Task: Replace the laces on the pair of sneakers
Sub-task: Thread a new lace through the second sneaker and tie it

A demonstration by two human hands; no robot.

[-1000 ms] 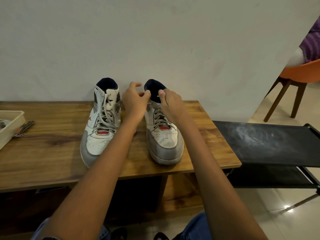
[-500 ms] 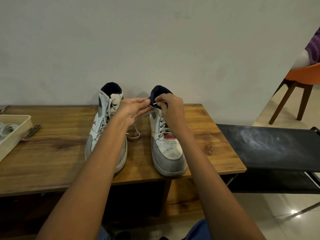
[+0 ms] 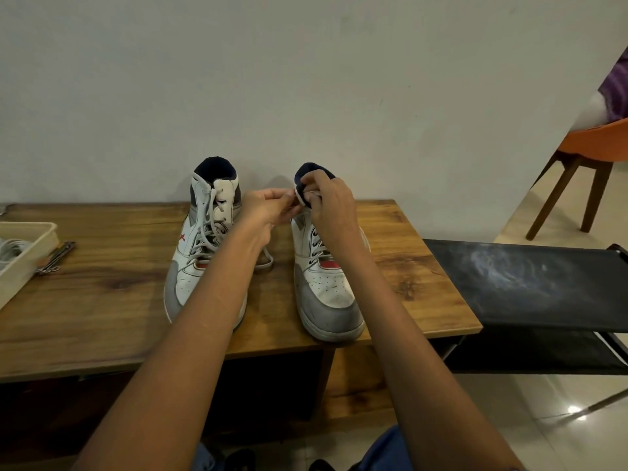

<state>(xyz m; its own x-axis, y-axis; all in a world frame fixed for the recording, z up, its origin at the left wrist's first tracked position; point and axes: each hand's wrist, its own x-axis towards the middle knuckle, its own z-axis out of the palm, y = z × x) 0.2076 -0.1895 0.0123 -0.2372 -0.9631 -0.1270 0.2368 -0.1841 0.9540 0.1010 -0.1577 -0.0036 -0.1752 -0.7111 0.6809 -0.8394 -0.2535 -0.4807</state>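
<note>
Both hands have closed in at the right sneaker's collar: left hand and right hand pinching its old lace, unthreading; next, draw it through the eyelet below.

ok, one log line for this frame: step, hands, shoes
step: unlacing right sneaker top | left hand: pinches lace | right hand: pinches lace at collar | left sneaker: laced, untouched | both on table

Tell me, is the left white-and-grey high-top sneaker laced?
Laced: grey laces criss-cross the left white-and-grey high-top sneaker up to its collar; a tied knot cannot be seen.
</note>
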